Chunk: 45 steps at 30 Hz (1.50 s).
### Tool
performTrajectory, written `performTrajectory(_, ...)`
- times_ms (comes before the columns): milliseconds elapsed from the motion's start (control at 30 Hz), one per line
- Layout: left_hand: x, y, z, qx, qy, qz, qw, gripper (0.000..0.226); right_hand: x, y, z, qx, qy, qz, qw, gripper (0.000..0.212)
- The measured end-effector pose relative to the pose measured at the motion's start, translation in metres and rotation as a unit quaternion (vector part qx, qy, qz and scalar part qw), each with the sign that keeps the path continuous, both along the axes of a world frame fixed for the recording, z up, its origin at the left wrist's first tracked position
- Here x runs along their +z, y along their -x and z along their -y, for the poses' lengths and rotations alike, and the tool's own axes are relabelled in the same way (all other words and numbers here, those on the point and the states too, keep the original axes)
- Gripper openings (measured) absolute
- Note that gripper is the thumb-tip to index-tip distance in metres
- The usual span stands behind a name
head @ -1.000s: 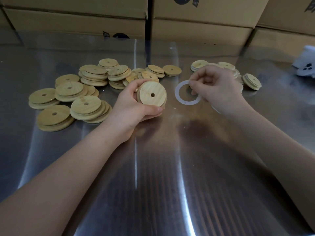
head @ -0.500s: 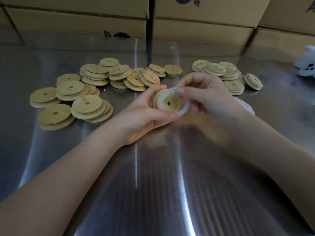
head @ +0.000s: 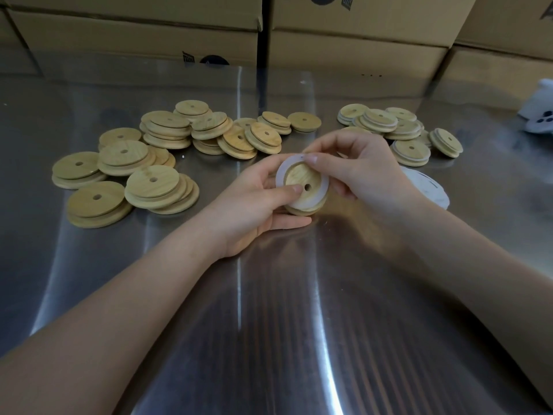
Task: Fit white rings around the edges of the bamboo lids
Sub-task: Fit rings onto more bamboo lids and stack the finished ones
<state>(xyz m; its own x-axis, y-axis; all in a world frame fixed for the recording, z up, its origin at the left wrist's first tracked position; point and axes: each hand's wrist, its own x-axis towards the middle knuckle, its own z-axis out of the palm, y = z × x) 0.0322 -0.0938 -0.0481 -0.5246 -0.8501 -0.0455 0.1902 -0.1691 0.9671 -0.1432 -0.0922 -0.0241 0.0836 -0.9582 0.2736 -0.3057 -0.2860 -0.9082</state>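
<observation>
My left hand (head: 254, 205) holds a round bamboo lid (head: 300, 176) with a centre hole, tilted towards me above the steel table. A white ring (head: 282, 172) lies around the lid's raised inner step. My right hand (head: 362, 172) pinches the ring's top edge with thumb and forefinger, and my left thumb presses its lower edge. A pile of bare bamboo lids (head: 149, 163) lies to the left. A smaller pile of lids with white rings fitted (head: 401, 130) lies at the back right. A stack of loose white rings (head: 428, 187) sits just right of my right hand.
The shiny steel table (head: 269, 324) stretches in front of me. Cardboard boxes (head: 344, 31) line its far edge. A white object with dark spots (head: 541, 112) lies at the far right edge.
My right hand brought the white ring from the right onto the lid in my left hand. Both hands drew together and slightly nearer, and the ring now sits around the lid's step.
</observation>
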Motion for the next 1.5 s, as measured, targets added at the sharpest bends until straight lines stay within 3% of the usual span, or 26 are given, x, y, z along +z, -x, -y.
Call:
performTrajectory(267,0.001,-0.001,-0.001,0.009,0.026,0.002,1.0,0.044,0.002,0.001,0.0,-0.008,-0.007,-0.005,1.0,0.008)
performTrajectory(433,-0.001,0.0,-0.004,0.036,0.109,0.025,0.993,0.057,0.002,0.002,0.001,-0.007,-0.016,0.009,1.0,0.008)
performTrajectory(900,-0.001,-0.001,-0.006,0.095,0.173,0.043,0.979,0.042,0.007,0.002,-0.001,0.016,-0.028,0.024,0.999,0.011)
performTrajectory(1200,0.0,-0.002,-0.01,0.132,0.204,0.051,0.969,0.01,0.005,0.002,-0.001,0.036,-0.03,0.037,0.998,0.014)
performTrajectory(1500,0.005,0.001,-0.013,0.177,0.219,0.074,0.957,0.014,0.003,0.001,-0.001,0.05,-0.019,0.041,0.998,0.012)
